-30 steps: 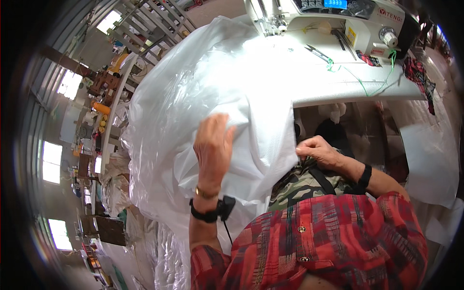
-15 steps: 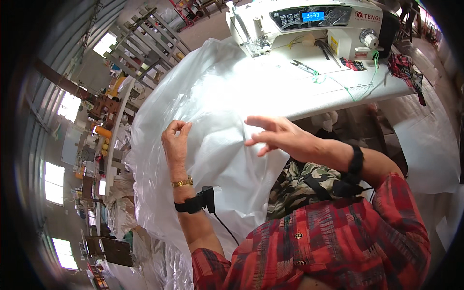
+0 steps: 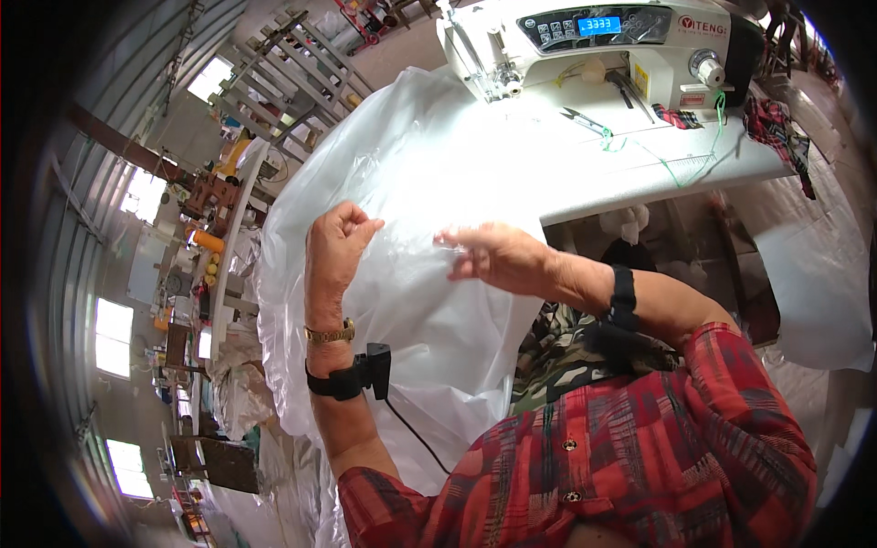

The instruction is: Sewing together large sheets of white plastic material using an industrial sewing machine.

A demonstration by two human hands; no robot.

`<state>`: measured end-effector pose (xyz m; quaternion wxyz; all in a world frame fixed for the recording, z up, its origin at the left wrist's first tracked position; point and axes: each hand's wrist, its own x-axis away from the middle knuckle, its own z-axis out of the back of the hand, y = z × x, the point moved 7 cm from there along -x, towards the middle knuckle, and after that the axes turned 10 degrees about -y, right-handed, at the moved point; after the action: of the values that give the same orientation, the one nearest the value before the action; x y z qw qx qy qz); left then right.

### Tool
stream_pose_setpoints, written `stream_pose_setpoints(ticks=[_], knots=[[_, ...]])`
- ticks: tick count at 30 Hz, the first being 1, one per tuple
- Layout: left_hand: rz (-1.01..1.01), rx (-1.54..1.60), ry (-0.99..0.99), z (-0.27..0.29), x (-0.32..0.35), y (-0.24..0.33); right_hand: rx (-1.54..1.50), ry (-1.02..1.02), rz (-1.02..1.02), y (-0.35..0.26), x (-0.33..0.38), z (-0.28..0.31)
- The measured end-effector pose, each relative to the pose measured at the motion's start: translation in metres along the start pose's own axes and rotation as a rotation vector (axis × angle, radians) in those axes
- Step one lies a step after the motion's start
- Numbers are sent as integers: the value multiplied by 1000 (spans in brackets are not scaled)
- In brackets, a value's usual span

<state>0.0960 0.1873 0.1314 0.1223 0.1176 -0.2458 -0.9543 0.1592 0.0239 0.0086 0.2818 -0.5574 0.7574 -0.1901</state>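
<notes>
A large sheet of thin, translucent white plastic film (image 3: 429, 183) is draped from the white worktop (image 3: 639, 169) down over the person's lap, its surface glossy and creased into soft folds. The left hand (image 3: 336, 245) is raised in front of the film with its fingers curled inward toward the thumb; an edge of the film seems to be pinched there, though the clear material makes this hard to confirm. The right hand (image 3: 498, 256) is held just beside it, fingers spread and loosely extended, lying flat against the film rather than closed on it. A gold-coloured metal watch (image 3: 331, 334) and a black strap with a small boxy device (image 3: 352, 376) are worn on the left wrist, and a black band (image 3: 623, 299) on the right. At the far end of the worktop a white, hard-shelled sewing machine (image 3: 594, 41) is set, with small metal thread snips (image 3: 585, 119) lying near it.
</notes>
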Motion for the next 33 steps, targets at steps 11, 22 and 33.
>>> stream_pose_setpoints(ticks=[11,22,33], knots=[[84,-510,117,-46,-1,-85,631,-584,-519,67,85,-77],[-209,77,-223,-88,43,66,1336,-710,-372,73,90,-94],[258,854,-510,-147,95,37,1564,-347,-108,8,105,-74]])
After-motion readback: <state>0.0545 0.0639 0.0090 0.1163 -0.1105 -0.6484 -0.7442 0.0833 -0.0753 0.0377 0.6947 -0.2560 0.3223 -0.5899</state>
